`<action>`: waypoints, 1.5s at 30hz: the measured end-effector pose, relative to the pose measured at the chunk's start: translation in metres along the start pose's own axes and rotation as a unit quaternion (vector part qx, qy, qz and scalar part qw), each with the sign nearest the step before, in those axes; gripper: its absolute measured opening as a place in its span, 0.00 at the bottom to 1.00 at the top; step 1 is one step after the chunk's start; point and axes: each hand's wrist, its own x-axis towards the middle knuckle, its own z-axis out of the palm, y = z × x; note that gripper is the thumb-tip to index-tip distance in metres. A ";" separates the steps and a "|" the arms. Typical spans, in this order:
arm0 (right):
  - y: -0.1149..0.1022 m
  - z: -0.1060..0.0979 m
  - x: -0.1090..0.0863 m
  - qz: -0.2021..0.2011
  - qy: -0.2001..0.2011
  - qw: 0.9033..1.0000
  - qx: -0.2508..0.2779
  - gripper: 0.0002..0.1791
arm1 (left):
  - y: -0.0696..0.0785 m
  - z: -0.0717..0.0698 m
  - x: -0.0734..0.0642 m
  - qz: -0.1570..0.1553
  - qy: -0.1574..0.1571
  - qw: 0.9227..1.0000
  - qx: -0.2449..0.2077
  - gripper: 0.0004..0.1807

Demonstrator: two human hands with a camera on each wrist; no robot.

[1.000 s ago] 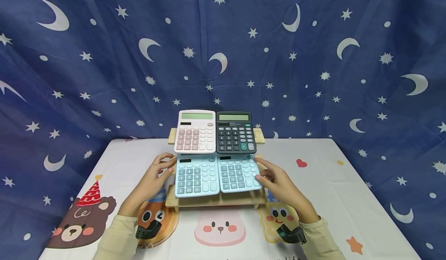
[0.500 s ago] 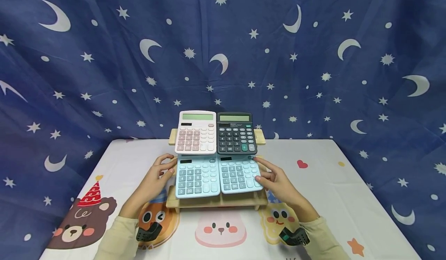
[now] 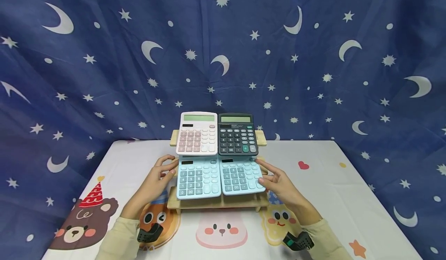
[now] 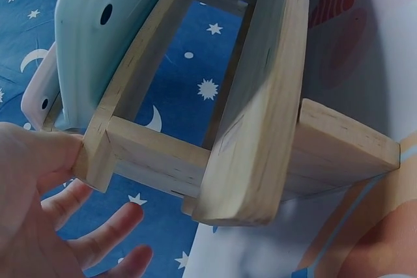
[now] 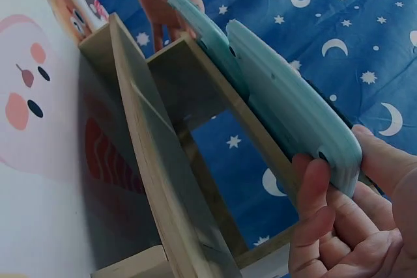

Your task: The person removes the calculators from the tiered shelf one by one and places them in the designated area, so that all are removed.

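Two light blue calculators stand side by side on the lower tier of a wooden rack (image 3: 217, 202). My right hand (image 3: 280, 184) pinches the right edge of the right blue calculator (image 3: 242, 175); the right wrist view shows fingers on both sides of that calculator (image 5: 296, 102). My left hand (image 3: 156, 178) is beside the left blue calculator (image 3: 198, 177). In the left wrist view, my left hand (image 4: 39, 200) pinches the end of a rack slat (image 4: 98, 154), below the calculator's back (image 4: 107, 37). Both blue calculators' displays are hidden behind the upper row.
A white calculator with pink keys (image 3: 196, 133) and a black calculator (image 3: 238, 134) sit on the upper tier, overlapping the blue ones' tops. A cartoon-print white cloth (image 3: 313, 167) covers the table. A blue star-and-moon curtain (image 3: 223, 39) hangs behind.
The right blue calculator has shifted slightly to the right with my right hand, and its lower edge is a little farther from the left one. The left hand keeps its place.
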 end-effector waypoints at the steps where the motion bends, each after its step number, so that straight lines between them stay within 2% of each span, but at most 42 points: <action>1: 0.000 0.000 -0.001 0.004 0.001 1.000 0.001 0.39 | 0.000 0.000 0.000 0.000 0.000 1.000 0.000 0.22; 10: 0.000 -0.003 -0.010 0.025 -0.008 0.999 0.036 0.40 | 0.000 0.002 0.001 0.007 0.003 1.000 -0.009 0.22; 15: -0.002 -0.007 -0.017 0.014 -0.015 0.999 0.037 0.40 | -0.001 0.001 0.000 0.009 0.006 1.000 -0.013 0.22; 31: -0.009 -0.041 -0.037 -0.008 -0.031 0.999 0.032 0.36 | 0.001 0.001 -0.001 0.004 0.000 1.000 -0.003 0.22; 39: -0.011 -0.058 -0.048 -0.015 -0.031 0.999 0.022 0.35 | -0.003 0.003 -0.003 -0.001 0.001 1.000 -0.005 0.22; 45: -0.013 -0.073 -0.051 -0.042 -0.046 0.998 0.032 0.34 | -0.001 0.001 -0.001 0.008 0.003 1.000 0.000 0.22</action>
